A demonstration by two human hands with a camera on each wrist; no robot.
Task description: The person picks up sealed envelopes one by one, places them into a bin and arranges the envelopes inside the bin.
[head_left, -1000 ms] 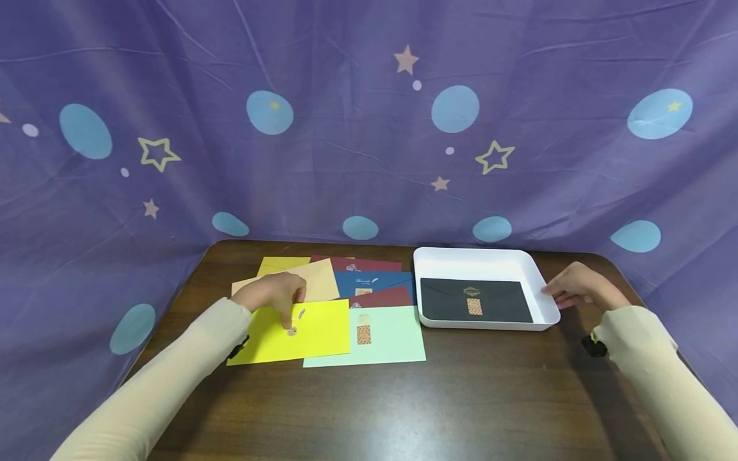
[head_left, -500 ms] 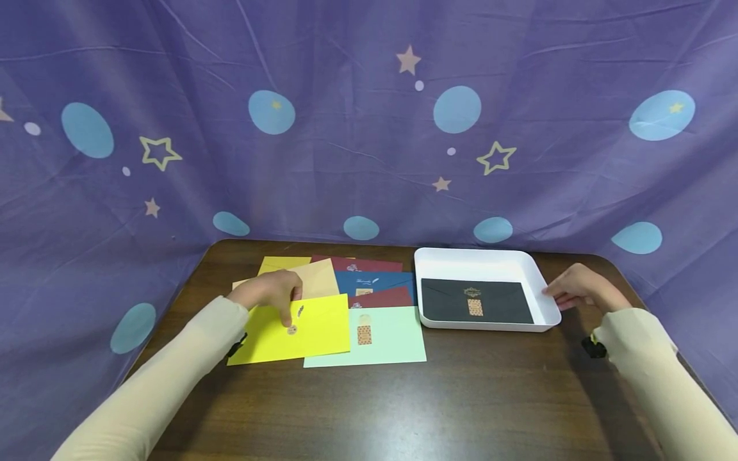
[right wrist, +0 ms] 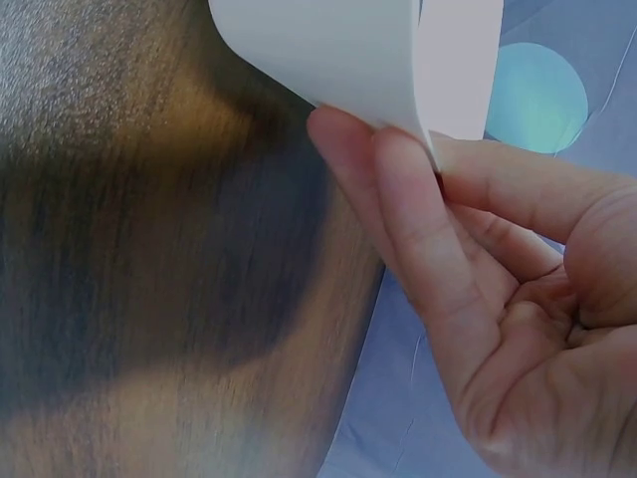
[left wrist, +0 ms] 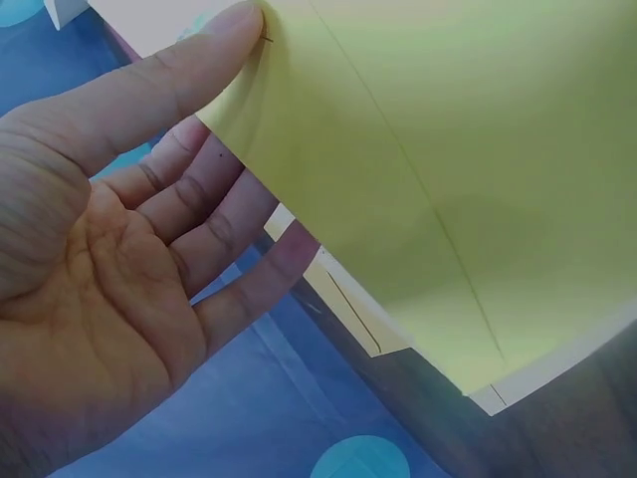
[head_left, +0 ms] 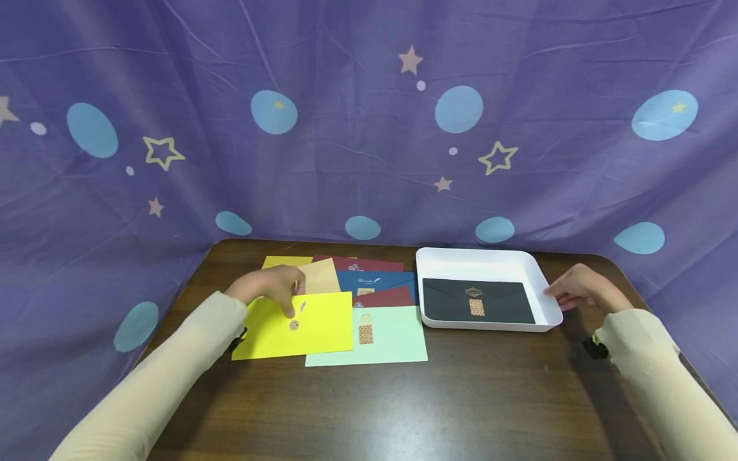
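Observation:
My left hand (head_left: pixel 275 287) pinches the far edge of a bright yellow envelope (head_left: pixel 323 326), thumb over its face beside a small round sticker. In the left wrist view the fingers (left wrist: pixel 224 214) of that hand go behind the yellow sheet. The yellow envelope overlaps a mint green envelope (head_left: pixel 398 333) on its right. With my right hand (head_left: pixel 582 285) I hold the right wall of a white tray (head_left: pixel 548 317), thumb at the rim and fingers (right wrist: pixel 418 199) low on the outside. A black envelope (head_left: pixel 501 301) with a patterned sticker lies in the front of the tray.
Behind the yellow envelope lie a cream envelope (head_left: pixel 323 275), a blue envelope (head_left: pixel 394 282), dark red envelopes (head_left: pixel 386 265) and another yellow one, overlapping. They rest on a dark wooden table (head_left: pixel 403 410). A purple curtain (head_left: pixel 346 160) with stars hangs behind the table.
The bright yellow envelope has risen slightly and shifted a little away from me, pinched in my left hand. My right hand and the tray keep their places.

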